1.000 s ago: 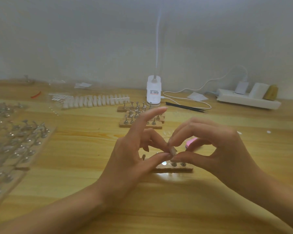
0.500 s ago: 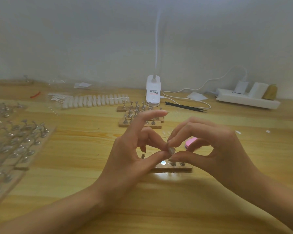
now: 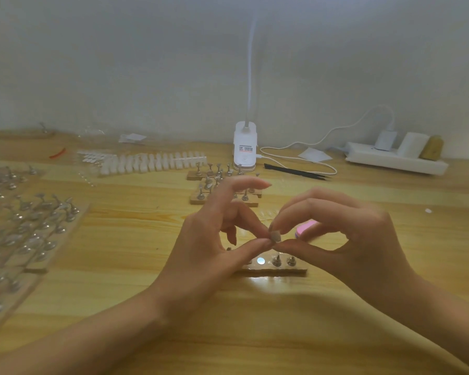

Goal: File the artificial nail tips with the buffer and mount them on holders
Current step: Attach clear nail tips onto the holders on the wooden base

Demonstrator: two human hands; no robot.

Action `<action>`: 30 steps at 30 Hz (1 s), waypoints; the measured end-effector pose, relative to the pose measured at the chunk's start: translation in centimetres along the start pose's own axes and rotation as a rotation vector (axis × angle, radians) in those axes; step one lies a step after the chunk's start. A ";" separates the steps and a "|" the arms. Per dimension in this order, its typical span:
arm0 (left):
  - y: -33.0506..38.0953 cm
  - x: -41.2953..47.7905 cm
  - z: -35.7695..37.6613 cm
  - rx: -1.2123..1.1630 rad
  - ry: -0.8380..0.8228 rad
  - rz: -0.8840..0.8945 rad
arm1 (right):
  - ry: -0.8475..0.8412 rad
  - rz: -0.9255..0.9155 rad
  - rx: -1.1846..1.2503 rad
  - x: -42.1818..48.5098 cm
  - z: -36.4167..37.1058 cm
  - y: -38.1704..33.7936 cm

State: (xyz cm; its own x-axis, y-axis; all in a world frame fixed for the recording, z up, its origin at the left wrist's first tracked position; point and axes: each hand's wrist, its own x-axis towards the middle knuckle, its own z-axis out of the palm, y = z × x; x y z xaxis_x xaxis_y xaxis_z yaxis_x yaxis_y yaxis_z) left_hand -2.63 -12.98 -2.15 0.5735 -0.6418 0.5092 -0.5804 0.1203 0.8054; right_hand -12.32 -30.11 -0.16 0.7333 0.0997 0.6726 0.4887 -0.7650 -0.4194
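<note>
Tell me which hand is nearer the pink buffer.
Right. The right hand curls just in front of the pink buffer; the left hand is off to its left, beyond the nail tip.

The table [image 3: 114,239] was made of pale wood, smoothly varnished, and light was reflected from its gloss. The holder block [image 3: 295,271] was of duller, matt wood, with shiny metal holders [image 3: 276,260] set in it. The nail tip [image 3: 276,236] was seen as matt greyish plastic. The lamp base [image 3: 245,147] and power strip [image 3: 395,161] were moulded in smooth white plastic.
</note>
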 end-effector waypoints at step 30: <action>-1.5 2.0 -4.3 0.156 -0.127 -0.279 | -0.098 0.161 -0.039 1.4 -1.6 0.8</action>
State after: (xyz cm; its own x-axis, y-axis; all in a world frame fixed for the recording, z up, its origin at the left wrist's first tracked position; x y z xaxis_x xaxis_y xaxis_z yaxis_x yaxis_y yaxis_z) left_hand 1.92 -11.17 -1.03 0.6519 -0.7237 0.2266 -0.4987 -0.1841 0.8470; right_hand -11.65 -31.57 1.41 0.8440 0.0342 0.5353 0.3443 -0.7997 -0.4918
